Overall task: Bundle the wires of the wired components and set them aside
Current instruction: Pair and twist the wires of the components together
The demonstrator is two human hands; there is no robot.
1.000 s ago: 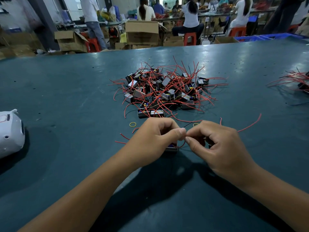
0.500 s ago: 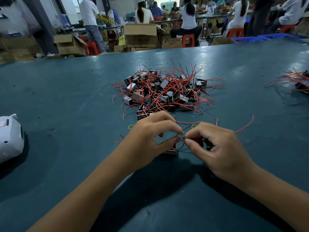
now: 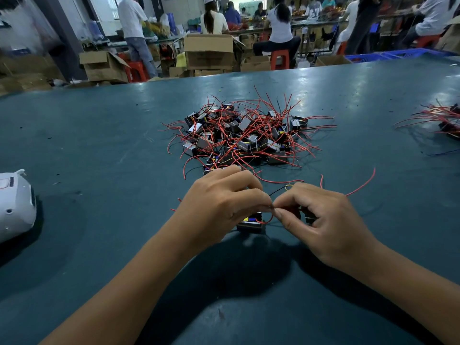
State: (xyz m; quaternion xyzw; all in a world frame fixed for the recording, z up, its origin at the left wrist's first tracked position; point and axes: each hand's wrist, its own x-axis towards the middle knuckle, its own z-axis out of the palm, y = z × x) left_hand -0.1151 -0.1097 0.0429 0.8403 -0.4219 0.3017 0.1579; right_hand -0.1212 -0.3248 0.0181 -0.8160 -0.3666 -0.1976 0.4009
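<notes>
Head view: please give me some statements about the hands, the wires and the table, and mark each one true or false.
1. Both hands pinch a red wire between them. True.
2. The left hand lies flat and open on the table. False: its fingers are curled, pinching the wire.
3. A pile of wired components lies beyond the hands. True.
4. The component under the hands sits inside a cardboard box. False: it rests on the table.
5. The right hand reaches into the pile. False: it works beside the left hand.

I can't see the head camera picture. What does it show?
Two hands, left hand and right hand, pinch a thin red wire above a small wired component on a teal table. Behind lies a pile of wired components.
</notes>
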